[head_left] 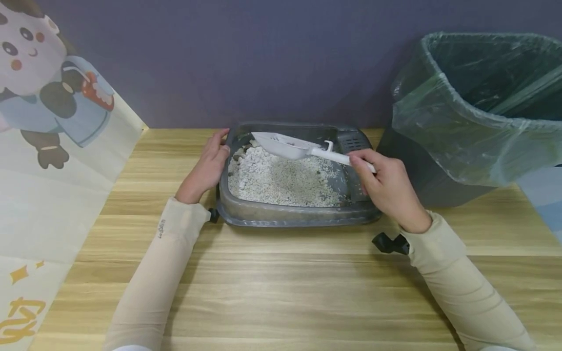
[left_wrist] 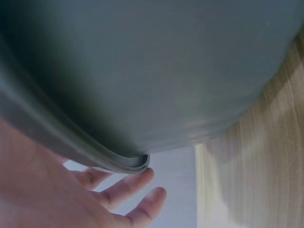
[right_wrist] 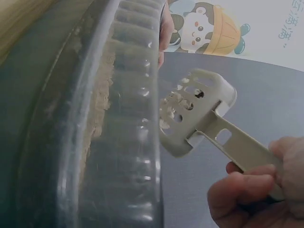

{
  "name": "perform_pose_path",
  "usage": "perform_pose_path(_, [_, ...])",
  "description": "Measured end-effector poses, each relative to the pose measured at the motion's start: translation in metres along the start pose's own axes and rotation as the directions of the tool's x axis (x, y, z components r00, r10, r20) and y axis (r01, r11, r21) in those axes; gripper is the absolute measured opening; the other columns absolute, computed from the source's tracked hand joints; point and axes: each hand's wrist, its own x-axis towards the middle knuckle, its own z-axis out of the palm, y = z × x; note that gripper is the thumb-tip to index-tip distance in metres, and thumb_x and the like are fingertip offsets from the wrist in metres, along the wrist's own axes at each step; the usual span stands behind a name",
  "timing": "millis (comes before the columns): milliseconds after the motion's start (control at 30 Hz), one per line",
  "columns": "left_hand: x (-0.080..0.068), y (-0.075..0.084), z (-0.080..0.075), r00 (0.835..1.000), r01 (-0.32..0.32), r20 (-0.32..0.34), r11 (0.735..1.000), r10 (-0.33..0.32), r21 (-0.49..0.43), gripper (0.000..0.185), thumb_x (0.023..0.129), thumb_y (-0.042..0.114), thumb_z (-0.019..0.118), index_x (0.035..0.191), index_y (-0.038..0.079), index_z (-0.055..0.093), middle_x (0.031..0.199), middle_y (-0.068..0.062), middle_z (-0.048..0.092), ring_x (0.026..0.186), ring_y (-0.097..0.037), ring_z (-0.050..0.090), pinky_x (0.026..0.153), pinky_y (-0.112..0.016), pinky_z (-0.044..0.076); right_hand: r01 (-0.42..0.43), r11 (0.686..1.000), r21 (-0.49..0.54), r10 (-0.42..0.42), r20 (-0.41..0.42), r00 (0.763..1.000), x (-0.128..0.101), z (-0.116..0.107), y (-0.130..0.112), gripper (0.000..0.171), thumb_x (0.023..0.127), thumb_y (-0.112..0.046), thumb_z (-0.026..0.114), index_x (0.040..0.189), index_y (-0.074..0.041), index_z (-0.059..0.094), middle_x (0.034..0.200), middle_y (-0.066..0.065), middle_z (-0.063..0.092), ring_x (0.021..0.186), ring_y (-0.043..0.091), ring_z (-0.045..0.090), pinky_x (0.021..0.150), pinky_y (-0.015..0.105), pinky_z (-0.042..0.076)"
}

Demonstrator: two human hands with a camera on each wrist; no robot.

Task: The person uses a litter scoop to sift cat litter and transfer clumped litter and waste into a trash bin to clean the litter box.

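Observation:
My right hand (head_left: 386, 183) grips the handle of a white slotted litter scoop (head_left: 285, 146). The scoop is held over the grey litter box (head_left: 290, 217), its head tilted towards the left. In the right wrist view, pale clumps and dark bits show through the slots of the scoop (right_wrist: 199, 114). White, grainy cat litter (head_left: 281, 180) is heaped in the box, mostly left and centre. At the box's left end, my left hand (head_left: 206, 168) rests against the rim. The left wrist view shows the fingers (left_wrist: 126, 190) loosely extended beside the rim's outer edge.
To the right of the box stands a tall dark bin (head_left: 421, 170), lined with a clear plastic bag (head_left: 465, 131). The box stands on a wooden table (head_left: 285, 287) in front of a dark wall (head_left: 246, 58). A cartoon-printed panel (head_left: 52, 195) is on the left.

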Motion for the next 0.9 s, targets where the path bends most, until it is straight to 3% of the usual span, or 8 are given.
perform_pose_path(233, [0.001, 0.001, 0.002, 1.0, -0.007, -0.015, 1.0, 0.007, 0.001, 0.053, 0.099, 0.022, 0.027, 0.148, 0.004, 0.021, 0.134, -0.024, 0.034, 0.122, -0.035, 0.032, 0.103, -0.052, 0.025, 0.093, 0.995, -0.028, -0.092, 0.035, 0.995, 0.001, 0.002, 0.004, 0.034, 0.094, -0.011, 0.057, 0.128, -0.008, 0.056, 0.089, 0.001, 0.055, 0.065, 0.008, 0.05, 0.049, 0.022, 0.037])
perform_pose_path(367, [0.001, 0.0, 0.002, 1.0, -0.005, -0.01, 1.0, 0.005, -0.001, 0.053, 0.099, 0.022, 0.026, 0.149, 0.004, 0.02, 0.134, -0.025, 0.033, 0.122, -0.036, 0.032, 0.103, -0.051, 0.025, 0.064, 0.998, -0.011, -0.064, 0.025, 0.998, 0.0, 0.004, 0.003, 0.034, 0.094, -0.011, 0.057, 0.128, -0.008, 0.056, 0.093, 0.004, 0.057, 0.066, 0.011, 0.053, 0.048, 0.023, 0.038])
perform_pose_path(533, [0.001, 0.0, 0.001, 1.0, -0.003, -0.009, 1.0, 0.003, 0.004, 0.054, 0.099, 0.022, 0.026, 0.149, 0.004, 0.02, 0.134, -0.025, 0.033, 0.122, -0.036, 0.032, 0.102, -0.052, 0.025, 0.044, 0.999, 0.007, -0.044, -0.012, 0.999, 0.0, 0.003, 0.001, 0.032, 0.096, -0.015, 0.055, 0.127, -0.009, 0.058, 0.085, 0.004, 0.057, 0.061, 0.011, 0.052, 0.042, 0.023, 0.035])
perform_pose_path(733, [0.008, -0.002, 0.008, 1.0, -0.012, 0.009, 1.0, 0.012, 0.005, 0.053, 0.099, 0.022, 0.025, 0.149, 0.004, 0.019, 0.135, -0.026, 0.033, 0.124, -0.038, 0.03, 0.103, -0.054, 0.023, 0.067, 0.997, 0.04, -0.061, -0.145, 0.988, -0.007, -0.014, -0.012, 0.03, 0.093, -0.008, 0.058, 0.123, -0.009, 0.062, 0.071, 0.002, 0.061, 0.054, 0.009, 0.056, 0.043, 0.02, 0.035])
perform_pose_path(900, [0.016, -0.005, 0.018, 0.999, -0.019, 0.039, 1.0, 0.019, 0.003, 0.053, 0.1, 0.021, 0.025, 0.149, 0.003, 0.018, 0.136, -0.026, 0.032, 0.127, -0.038, 0.028, 0.105, -0.053, 0.021, 0.066, 0.998, -0.01, -0.066, -0.329, 0.942, -0.018, -0.045, -0.033, 0.026, 0.091, -0.004, 0.061, 0.117, -0.004, 0.066, 0.064, 0.004, 0.059, 0.051, 0.004, 0.054, 0.042, 0.015, 0.035])
